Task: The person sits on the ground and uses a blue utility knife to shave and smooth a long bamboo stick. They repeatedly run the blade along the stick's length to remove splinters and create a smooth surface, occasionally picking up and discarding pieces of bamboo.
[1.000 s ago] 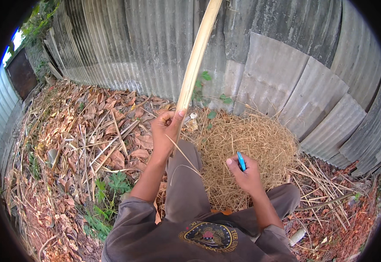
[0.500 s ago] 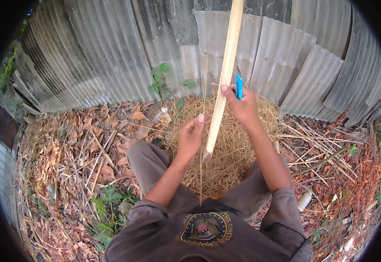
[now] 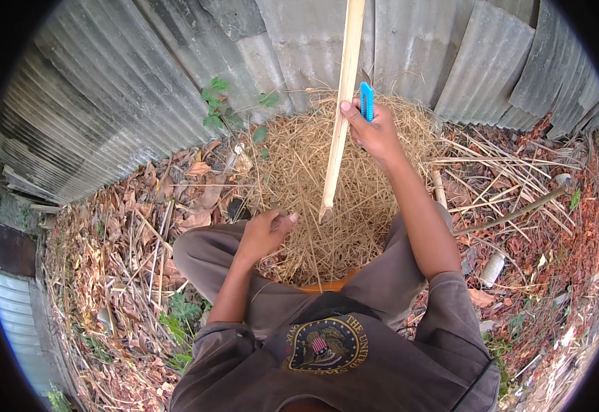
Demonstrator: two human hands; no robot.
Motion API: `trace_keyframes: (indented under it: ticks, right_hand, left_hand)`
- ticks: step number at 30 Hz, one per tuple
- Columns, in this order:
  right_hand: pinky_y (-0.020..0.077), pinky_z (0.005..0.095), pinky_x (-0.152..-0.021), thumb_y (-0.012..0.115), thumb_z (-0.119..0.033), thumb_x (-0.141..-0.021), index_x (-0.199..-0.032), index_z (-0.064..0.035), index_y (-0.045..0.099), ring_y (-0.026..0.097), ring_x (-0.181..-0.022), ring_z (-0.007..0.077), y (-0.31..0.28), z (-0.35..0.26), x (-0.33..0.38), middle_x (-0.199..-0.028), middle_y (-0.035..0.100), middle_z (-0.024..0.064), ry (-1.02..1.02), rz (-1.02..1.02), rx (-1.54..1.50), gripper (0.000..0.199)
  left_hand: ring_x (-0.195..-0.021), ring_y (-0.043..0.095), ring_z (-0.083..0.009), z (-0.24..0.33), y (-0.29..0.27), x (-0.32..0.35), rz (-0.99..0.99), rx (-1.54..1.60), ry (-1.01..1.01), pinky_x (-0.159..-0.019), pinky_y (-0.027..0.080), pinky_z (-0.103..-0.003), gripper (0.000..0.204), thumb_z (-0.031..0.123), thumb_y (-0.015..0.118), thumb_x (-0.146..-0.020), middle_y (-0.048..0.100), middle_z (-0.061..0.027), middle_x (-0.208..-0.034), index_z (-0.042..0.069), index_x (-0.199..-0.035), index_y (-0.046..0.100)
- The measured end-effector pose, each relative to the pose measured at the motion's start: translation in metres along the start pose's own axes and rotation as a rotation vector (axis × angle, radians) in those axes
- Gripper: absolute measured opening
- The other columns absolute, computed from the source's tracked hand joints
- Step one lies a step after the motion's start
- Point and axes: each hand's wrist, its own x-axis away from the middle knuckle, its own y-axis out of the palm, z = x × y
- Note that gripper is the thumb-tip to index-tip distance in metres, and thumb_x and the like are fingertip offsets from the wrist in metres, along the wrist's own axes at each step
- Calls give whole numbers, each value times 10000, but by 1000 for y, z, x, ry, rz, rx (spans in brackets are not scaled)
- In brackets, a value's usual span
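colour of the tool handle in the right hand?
Bright blue plastic handle, gripped in the right hand; head view.

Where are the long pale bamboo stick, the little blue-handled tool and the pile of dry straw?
long pale bamboo stick (image 3: 336,147): head view, middle of its shaft.
little blue-handled tool (image 3: 366,100): head view, blue handle above the fist.
pile of dry straw (image 3: 292,168): head view, left part of the heap.

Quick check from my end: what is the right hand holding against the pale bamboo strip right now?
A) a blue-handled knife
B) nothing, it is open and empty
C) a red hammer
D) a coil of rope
A: the right hand grips a blue-handled knife beside the bamboo strip, thumb resting on the strip, while the left hand is closed near its lower end above the pile of shavings.
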Motion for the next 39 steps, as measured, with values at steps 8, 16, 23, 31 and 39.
trace_keyframes:
  ticks: [8, 16, 23, 31, 39]
  right_hand:
    - [327, 267, -493, 642, -305, -907, -765, -39, 622, 400, -522, 72, 22, 13, 9, -558, 463, -36, -64, -40, 167, 302]
    - [448, 360, -600, 597, -251, -925, -926, 19, 653, 559, -619, 228, 58, 27, 35, -737, 597, 119, -167, -391, 445, 276]
    - [461, 388, -655, 601, -216, -917, -960, 7, 659, 591, -708, 264, 68, 45, 52, -796, 600, 130, -118, -555, 613, 234]
    - [422, 363, -605, 601, -255, -923, -870, 13, 624, 530, -634, 241, 69, 61, 47, -726, 550, 115, -85, -501, 670, 274]
    - [370, 298, -557, 582, -259, -947, -792, 11, 559, 413, -605, 108, -22, 61, 27, -648, 489, 32, -130, 42, 844, 312]
  left_hand:
    - [-960, 628, -178, 45, -13, -30, 90, 352, 237, -813, 496, -290, 411, 212, 624, -925, 638, -135, -1084, -5, -1258, 518]
    - [-1011, 626, -208, 78, -107, -102, 403, 678, 411, -839, 505, -329, 469, 330, 495, -990, 603, -134, -1149, -9, -1311, 451]
    - [-779, 667, -175, 71, -141, -112, 602, 945, 306, -690, 543, -292, 335, 282, 560, -964, 673, -114, -897, -13, -1123, 565]
    - [-704, 647, -121, 34, -137, -117, 609, 938, 211, -615, 503, -241, 287, 261, 590, -952, 687, -107, -825, -25, -975, 603]
    - [-924, 633, -162, -23, -210, -67, 707, 635, 98, -808, 488, -290, 493, 410, 615, -914, 661, -128, -1013, -30, -1135, 589]
